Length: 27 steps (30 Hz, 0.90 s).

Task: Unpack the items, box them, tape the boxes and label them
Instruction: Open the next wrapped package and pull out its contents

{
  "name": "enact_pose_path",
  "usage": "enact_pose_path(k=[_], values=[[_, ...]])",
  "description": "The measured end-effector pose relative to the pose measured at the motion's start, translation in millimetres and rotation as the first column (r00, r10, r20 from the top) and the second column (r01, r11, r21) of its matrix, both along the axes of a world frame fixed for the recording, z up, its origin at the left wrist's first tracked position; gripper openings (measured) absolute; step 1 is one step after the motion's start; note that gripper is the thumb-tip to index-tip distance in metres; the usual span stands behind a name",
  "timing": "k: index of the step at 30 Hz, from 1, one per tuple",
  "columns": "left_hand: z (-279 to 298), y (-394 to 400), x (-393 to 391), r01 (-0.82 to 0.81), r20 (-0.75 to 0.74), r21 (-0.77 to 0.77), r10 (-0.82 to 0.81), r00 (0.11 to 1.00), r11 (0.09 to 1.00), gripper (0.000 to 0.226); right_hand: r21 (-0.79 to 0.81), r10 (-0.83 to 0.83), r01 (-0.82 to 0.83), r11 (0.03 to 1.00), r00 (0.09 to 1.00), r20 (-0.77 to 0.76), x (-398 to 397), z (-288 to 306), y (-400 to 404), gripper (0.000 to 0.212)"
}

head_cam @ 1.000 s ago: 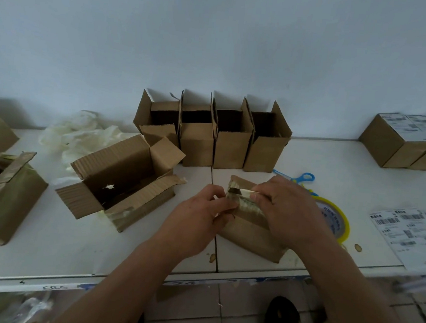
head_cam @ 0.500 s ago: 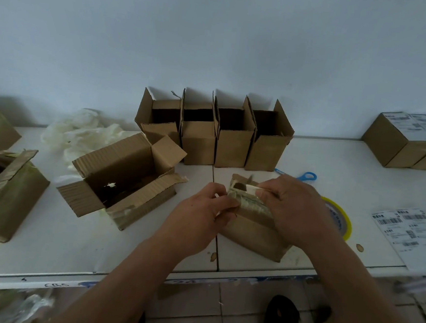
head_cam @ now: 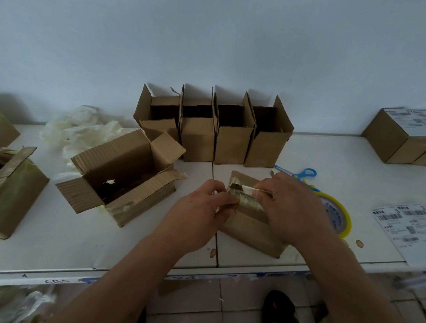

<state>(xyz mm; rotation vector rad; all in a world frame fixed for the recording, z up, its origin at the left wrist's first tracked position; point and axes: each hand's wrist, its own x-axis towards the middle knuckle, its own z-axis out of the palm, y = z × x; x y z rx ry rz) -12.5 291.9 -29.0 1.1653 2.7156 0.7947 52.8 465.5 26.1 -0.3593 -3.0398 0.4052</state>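
Observation:
A small taped cardboard box [head_cam: 248, 228] lies on the white table near its front edge. My left hand [head_cam: 197, 211] grips the box's left end with curled fingers. My right hand [head_cam: 292, 208] pinches a pale strip of tape or flap [head_cam: 249, 189] at the box's top and holds it pulled to the right. The box's top shows a small dark gap under crumpled tape. Several open upright boxes [head_cam: 214, 133] stand in a row behind. A yellow tape roll [head_cam: 340, 217] lies partly hidden under my right hand.
An open box [head_cam: 119, 177] lies on its side at left, with a taped opened box [head_cam: 5, 191] further left. Crumpled plastic wrap [head_cam: 79, 130] sits behind. Blue scissors [head_cam: 300, 173], a label sheet [head_cam: 410, 228] and two labelled boxes [head_cam: 407, 138] are at right.
My right hand has drawn the strip further to the right, and the gap at the box's top has widened. My left hand has kept its grip.

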Motion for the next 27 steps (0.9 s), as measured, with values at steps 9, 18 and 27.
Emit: enact_pose_path(k=[9,18,27], values=[[0.1,0.5,-0.1,-0.025,0.022,-0.008,0.025,0.999,1.0,0.033,-0.002,-0.017,0.017,1.0,0.994,0.107,17.0,5.8,15.7,0.022],[0.0,-0.7,-0.6,-0.019,-0.019,-0.026,0.018,1.0,0.999,0.032,-0.046,-0.052,0.059,0.997,0.99,0.134,32.3,12.7,32.5,0.021],[-1.9,1.4,-0.2,0.025,-0.211,-0.073,-0.04,0.977,0.997,0.046,-0.025,-0.045,0.048,0.999,0.99,0.132,32.8,13.3,32.6,0.02]])
